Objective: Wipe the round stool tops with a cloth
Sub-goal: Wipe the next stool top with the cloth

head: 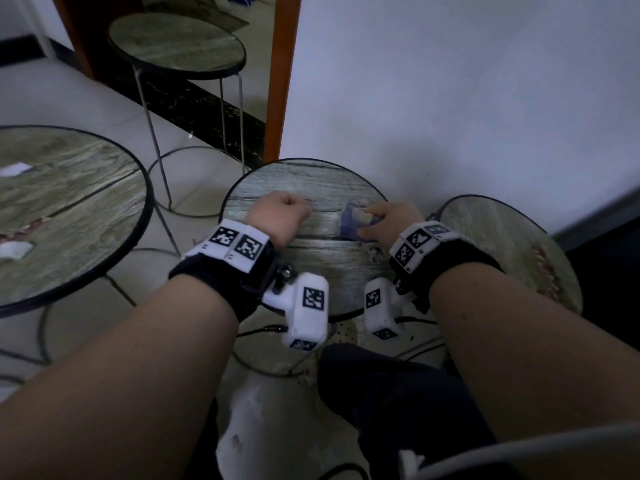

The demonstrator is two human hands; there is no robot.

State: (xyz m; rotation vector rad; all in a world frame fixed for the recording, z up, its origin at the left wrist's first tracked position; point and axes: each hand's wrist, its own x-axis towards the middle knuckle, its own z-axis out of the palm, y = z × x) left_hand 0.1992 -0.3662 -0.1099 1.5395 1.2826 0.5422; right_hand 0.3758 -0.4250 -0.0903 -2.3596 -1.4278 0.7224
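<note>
Right hand [388, 220] curled round a pale bluish cloth [353, 225], pressing it onto the right part of the middle stool top [304, 188]. Left hand [280, 216] balled into a fist holding nothing, resting on the same top just left of centre, perhaps steadying the stool. Both forearms stretched forward and down from the near edge, wrists wrapped in black bands with white marker blocks.

Wiping judged under way on this middle top; whether its surface is already clean cannot be told, as the wood grain hides any streaks or damp.

Farther out: right stool top [512, 244], near the right forearm, with a reddish smear on it, so likely not yet wiped. Left stool top [69, 209], well apart, bearing white scraps [15, 249] and a reddish mark, also likely waiting. Far stool top [176, 43], at far left beside an orange door frame [280, 81], apparently bare; state impossible to judge.

Probably one top in hand, two or three left.
</note>
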